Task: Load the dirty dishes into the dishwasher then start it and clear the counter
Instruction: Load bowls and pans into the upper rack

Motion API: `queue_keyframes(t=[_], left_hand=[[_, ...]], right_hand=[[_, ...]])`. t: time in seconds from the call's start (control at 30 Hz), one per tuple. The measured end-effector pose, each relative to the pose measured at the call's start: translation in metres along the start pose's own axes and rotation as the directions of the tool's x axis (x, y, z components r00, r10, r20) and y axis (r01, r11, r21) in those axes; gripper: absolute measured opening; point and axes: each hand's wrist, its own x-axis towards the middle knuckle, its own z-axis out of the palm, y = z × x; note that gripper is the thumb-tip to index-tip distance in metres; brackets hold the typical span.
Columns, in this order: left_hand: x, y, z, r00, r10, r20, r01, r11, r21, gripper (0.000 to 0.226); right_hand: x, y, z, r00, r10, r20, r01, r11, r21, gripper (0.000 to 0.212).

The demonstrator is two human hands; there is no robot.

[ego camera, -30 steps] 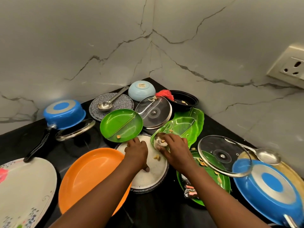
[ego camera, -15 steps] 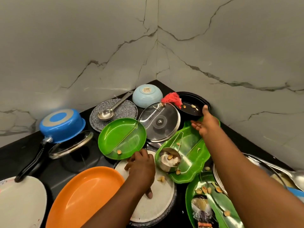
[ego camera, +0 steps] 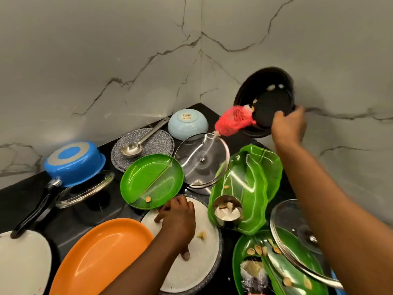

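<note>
The black counter (ego camera: 89, 211) fills the corner under grey marbled walls, crowded with dishes. The largest is the orange oval platter (ego camera: 102, 258) at the near edge, with a white plate (ego camera: 21, 262) to its left. Beside the platter lies a white round plate (ego camera: 202, 250), and the left hand (ego camera: 178, 222) rests on it, fingers spread loosely and holding nothing. Right of that plate, a green leaf-shaped tray (ego camera: 253, 188) carries a small steel cup (ego camera: 228, 210) with scraps inside. A round green divided plate (ego camera: 152, 182) sits behind the left hand, next to a glass lid (ego camera: 202, 160). Farther back are an upturned blue saucepan (ego camera: 74, 163), a speckled grey plate (ego camera: 157, 143) with a steel ladle (ego camera: 140, 140) on it, and an upturned pale blue bowl (ego camera: 188, 124). The right hand (ego camera: 289, 126) grips the rim of a black bowl (ego camera: 270, 103), held tilted in the air against the right wall (a few crumbs cling inside). A red mesh scrubber (ego camera: 232, 121) hangs at its lower edge, blurred.
</note>
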Motion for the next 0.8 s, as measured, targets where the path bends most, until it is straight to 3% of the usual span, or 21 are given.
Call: queue_keyframes(t=[0.03,0.07,0.13,0.17,0.27,0.33,0.4,0.47,0.57,0.63,0.7,0.8], left_hand=[[-0.002,0.000,0.000,1.000,0.004,-0.002,-0.004,1.000,-0.003,0.056],[-0.003,0.000,0.000,1.000,0.009,-0.007,-0.009,1.000,-0.007,0.056],[-0.004,-0.001,0.001,1.000,0.016,-0.020,-0.016,1.000,-0.012,0.057],[-0.003,-0.002,0.002,1.000,0.018,-0.021,-0.018,1.000,-0.018,0.058],[-0.002,-0.006,0.007,0.999,0.036,-0.004,-0.036,0.999,-0.031,0.075],[0.000,-0.010,0.011,0.998,0.056,0.012,-0.056,0.998,-0.035,0.101],[-0.002,-0.014,0.014,0.997,0.070,-0.014,-0.071,0.996,-0.048,0.109],[-0.007,-0.018,0.018,0.996,0.076,-0.053,-0.080,0.993,-0.086,0.108],[-0.016,-0.021,0.026,0.990,0.066,-0.125,-0.082,0.989,-0.124,0.104],[-0.022,-0.020,0.033,0.984,0.041,-0.175,-0.071,0.983,-0.169,0.098],[-0.025,-0.018,0.038,0.981,0.017,-0.192,-0.060,0.973,-0.222,0.091],[-0.029,-0.014,0.041,0.983,0.027,-0.184,-0.074,0.964,-0.254,0.087]], right_hand=[[-0.005,-0.003,-0.015,0.973,-0.230,-0.010,0.226,0.963,-0.149,0.040],[-0.008,-0.003,-0.028,0.888,-0.459,0.018,0.446,0.853,-0.271,0.040],[-0.011,0.001,-0.047,0.660,-0.745,0.091,0.682,0.544,-0.489,0.042],[-0.009,0.008,-0.053,0.574,-0.808,0.134,0.717,0.417,-0.558,0.042],[-0.015,0.022,-0.076,0.433,-0.840,0.327,0.748,0.133,-0.650,0.041],[-0.021,0.028,-0.093,0.405,-0.830,0.383,0.737,0.049,-0.674,0.040],[-0.028,0.030,-0.106,0.465,-0.829,0.311,0.698,0.128,-0.705,0.040],[-0.040,0.032,-0.119,0.555,-0.802,0.220,0.672,0.277,-0.687,0.042],[-0.069,0.035,-0.145,0.734,-0.678,0.036,0.593,0.615,-0.520,0.044],[-0.092,0.039,-0.170,0.866,-0.487,-0.110,0.425,0.834,-0.351,0.044],[-0.116,0.045,-0.193,0.923,-0.326,-0.205,0.291,0.939,-0.183,0.040],[-0.155,0.067,-0.228,0.929,-0.242,-0.278,0.222,0.970,-0.101,0.038]])
